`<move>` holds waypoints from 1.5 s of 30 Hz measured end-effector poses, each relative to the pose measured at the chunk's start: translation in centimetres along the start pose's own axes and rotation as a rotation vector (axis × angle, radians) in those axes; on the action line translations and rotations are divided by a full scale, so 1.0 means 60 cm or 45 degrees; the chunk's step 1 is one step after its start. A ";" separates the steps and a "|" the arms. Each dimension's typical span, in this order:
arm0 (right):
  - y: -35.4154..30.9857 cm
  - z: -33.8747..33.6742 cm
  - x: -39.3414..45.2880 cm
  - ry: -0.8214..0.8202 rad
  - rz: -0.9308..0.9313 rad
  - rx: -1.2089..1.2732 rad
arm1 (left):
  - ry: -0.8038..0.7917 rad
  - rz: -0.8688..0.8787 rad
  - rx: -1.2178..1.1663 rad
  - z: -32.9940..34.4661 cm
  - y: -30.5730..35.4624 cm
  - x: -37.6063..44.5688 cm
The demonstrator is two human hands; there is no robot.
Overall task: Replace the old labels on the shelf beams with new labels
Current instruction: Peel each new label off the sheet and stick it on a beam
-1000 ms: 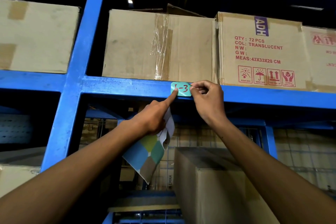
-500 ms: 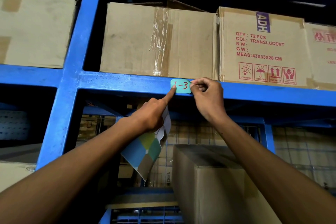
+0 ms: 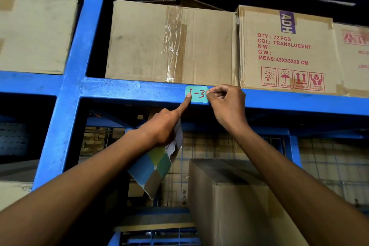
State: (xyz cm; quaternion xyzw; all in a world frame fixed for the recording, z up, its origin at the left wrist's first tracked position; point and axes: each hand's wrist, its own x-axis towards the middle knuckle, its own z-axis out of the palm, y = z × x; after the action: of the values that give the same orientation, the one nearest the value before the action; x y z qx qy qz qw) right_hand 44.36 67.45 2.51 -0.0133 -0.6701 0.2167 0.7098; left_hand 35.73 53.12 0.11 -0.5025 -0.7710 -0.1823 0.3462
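A teal label [image 3: 197, 94] with "I-3" in red sits on the front of the blue shelf beam [image 3: 129, 90]. My left hand [image 3: 163, 130] presses its forefinger on the label's left edge while its other fingers hold a sheet of coloured labels [image 3: 154, 168] that hangs below. My right hand [image 3: 225, 104] pinches the label's right edge with thumb and forefinger.
Cardboard boxes stand on the beam: a taped one [image 3: 169, 42], a printed one [image 3: 287, 50] and one at left [image 3: 36, 30]. A blue upright post [image 3: 67, 90] crosses the beam on the left. A large box [image 3: 235, 201] sits on the lower level behind wire mesh.
The view has shifted slightly; both hands stay on the label, the left fingertip still pressing its left edge and the right fingers at its right edge.
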 end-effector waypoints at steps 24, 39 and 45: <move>0.038 -0.013 -0.017 -0.152 -0.428 -0.881 | 0.012 0.132 -0.100 -0.007 -0.022 0.025; 0.047 -0.026 -0.019 -0.186 -0.472 -0.971 | 0.098 0.111 -0.249 0.003 -0.020 0.029; 0.037 -0.027 -0.043 -0.200 -0.674 -0.993 | 0.134 0.103 -0.202 0.028 -0.009 -0.005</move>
State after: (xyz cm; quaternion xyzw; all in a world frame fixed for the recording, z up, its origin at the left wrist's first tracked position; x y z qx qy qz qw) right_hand 45.27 69.06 -0.80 -0.0912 -0.7334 -0.2389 0.6298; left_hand 34.72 53.72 -1.25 -0.5487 -0.7139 -0.2549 0.3525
